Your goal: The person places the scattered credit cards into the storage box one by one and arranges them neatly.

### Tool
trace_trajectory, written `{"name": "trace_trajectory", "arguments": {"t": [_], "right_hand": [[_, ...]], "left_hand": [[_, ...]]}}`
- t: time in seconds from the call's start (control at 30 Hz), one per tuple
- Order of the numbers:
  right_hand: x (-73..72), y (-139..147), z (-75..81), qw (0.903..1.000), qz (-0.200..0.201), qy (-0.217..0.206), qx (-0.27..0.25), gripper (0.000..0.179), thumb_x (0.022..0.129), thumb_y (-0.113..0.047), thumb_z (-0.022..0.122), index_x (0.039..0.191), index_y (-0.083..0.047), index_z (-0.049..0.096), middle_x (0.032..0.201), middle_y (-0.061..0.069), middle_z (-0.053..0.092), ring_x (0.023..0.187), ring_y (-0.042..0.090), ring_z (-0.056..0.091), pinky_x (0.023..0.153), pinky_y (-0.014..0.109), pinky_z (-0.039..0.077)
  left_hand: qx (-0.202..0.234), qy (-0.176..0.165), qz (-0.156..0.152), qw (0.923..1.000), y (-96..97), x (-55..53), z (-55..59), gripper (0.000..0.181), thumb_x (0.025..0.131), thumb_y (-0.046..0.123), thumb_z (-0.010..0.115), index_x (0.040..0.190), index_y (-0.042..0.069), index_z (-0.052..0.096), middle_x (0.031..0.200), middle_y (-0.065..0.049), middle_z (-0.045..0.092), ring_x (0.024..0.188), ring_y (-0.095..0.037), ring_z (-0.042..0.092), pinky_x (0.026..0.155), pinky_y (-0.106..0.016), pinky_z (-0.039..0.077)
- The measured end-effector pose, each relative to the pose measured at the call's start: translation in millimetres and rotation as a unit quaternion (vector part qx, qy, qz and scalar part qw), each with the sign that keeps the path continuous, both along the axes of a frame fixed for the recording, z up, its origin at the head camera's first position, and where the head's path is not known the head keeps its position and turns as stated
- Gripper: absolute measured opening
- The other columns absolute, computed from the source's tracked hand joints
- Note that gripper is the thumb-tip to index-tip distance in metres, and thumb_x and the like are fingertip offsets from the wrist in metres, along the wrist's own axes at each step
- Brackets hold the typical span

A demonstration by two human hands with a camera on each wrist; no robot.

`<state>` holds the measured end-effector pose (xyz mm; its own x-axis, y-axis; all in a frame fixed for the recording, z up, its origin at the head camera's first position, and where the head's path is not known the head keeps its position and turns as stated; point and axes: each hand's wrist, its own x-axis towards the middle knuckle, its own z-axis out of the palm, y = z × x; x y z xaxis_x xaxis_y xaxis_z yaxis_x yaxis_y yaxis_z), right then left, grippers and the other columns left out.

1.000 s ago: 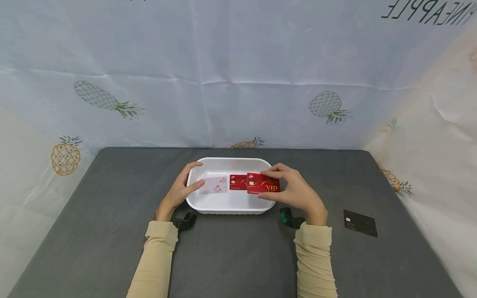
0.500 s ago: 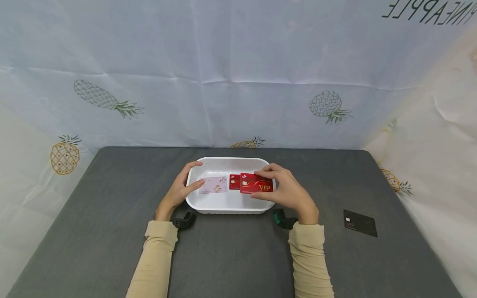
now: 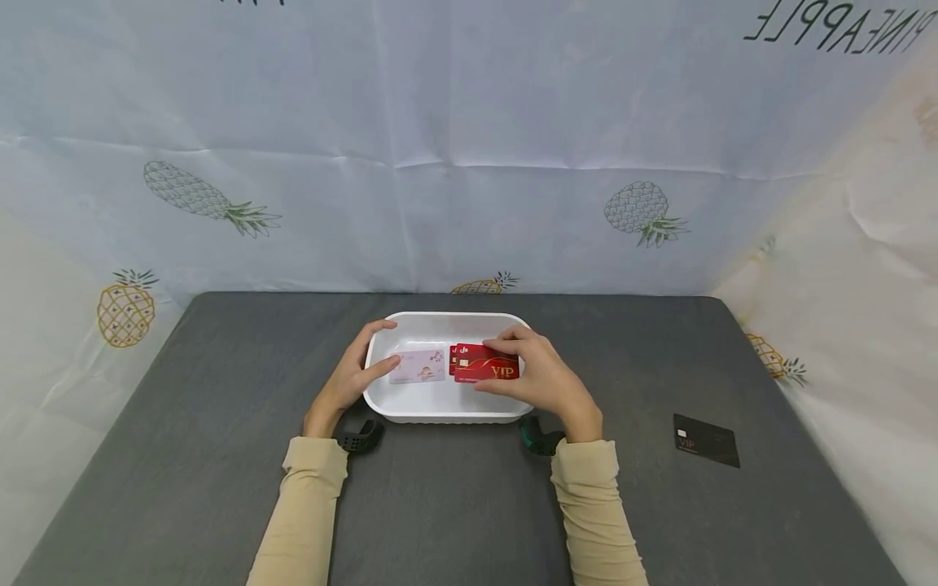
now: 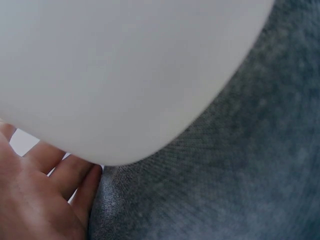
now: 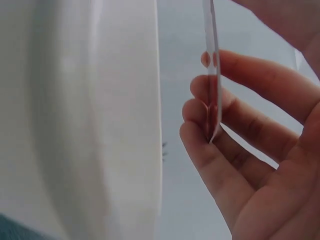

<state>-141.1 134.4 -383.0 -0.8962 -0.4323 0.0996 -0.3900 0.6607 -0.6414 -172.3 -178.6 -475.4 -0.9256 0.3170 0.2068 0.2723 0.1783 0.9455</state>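
Head view: the right hand (image 3: 545,374) pinched a red VIP card (image 3: 479,365) over the white tray (image 3: 440,406).
Its thumb and fingers were closed on that card, while the left hand (image 3: 350,381) held the tray's left end, thumb reaching over the rim. Inside the tray lay a pale pink card (image 3: 418,368) and, mostly hidden, another red card (image 3: 452,360); right of the tray, a black VIP card (image 3: 707,441) lay on the dark surface (image 3: 454,505).

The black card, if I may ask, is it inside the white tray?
No, the black card lies on the gray table, right of the white tray.
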Motion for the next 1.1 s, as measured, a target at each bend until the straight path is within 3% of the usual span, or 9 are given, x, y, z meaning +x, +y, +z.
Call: {"name": "trace_trajectory", "arguments": {"t": [0.47, 0.73, 1.1], "right_hand": [[-2.3, -24.5, -9.7, 0.9999, -0.006, -0.001, 0.012, 0.064, 0.080, -0.030, 0.089, 0.132, -0.001, 0.067, 0.117, 0.009, 0.064, 0.105, 0.019, 0.056, 0.087, 0.033, 0.056], [-3.6, -35.2, -17.8, 0.9995, 0.002, 0.011, 0.029, 0.062, 0.079, -0.032, 0.089, 0.131, -0.004, 0.069, 0.112, 0.007, 0.064, 0.103, 0.018, 0.055, 0.086, 0.033, 0.055], [-3.8, -48.0, -29.0, 0.9986, 0.002, -0.012, 0.051, 0.065, 0.080, -0.034, 0.088, 0.134, -0.004, 0.067, 0.115, 0.007, 0.065, 0.105, 0.021, 0.059, 0.093, 0.038, 0.052]], "left_hand": [[-0.017, -0.008, 0.012, 0.9998, 0.3, -0.5, 0.2, 0.057, 0.096, 0.009, 0.061, 0.148, 0.003, 0.039, 0.133, -0.030, 0.050, 0.099, -0.021, 0.059, 0.073, -0.028, 0.056], [-0.016, 0.000, 0.016, 0.9997, 0.3, 0.7, 0.4, 0.055, 0.096, 0.008, 0.060, 0.147, 0.003, 0.041, 0.135, -0.029, 0.049, 0.100, -0.014, 0.058, 0.076, -0.026, 0.055], [-0.009, 0.007, 0.011, 0.9999, 1.1, -0.2, 0.3, 0.053, 0.096, 0.005, 0.059, 0.146, 0.000, 0.041, 0.139, -0.029, 0.047, 0.103, -0.013, 0.056, 0.079, -0.025, 0.053]]}}
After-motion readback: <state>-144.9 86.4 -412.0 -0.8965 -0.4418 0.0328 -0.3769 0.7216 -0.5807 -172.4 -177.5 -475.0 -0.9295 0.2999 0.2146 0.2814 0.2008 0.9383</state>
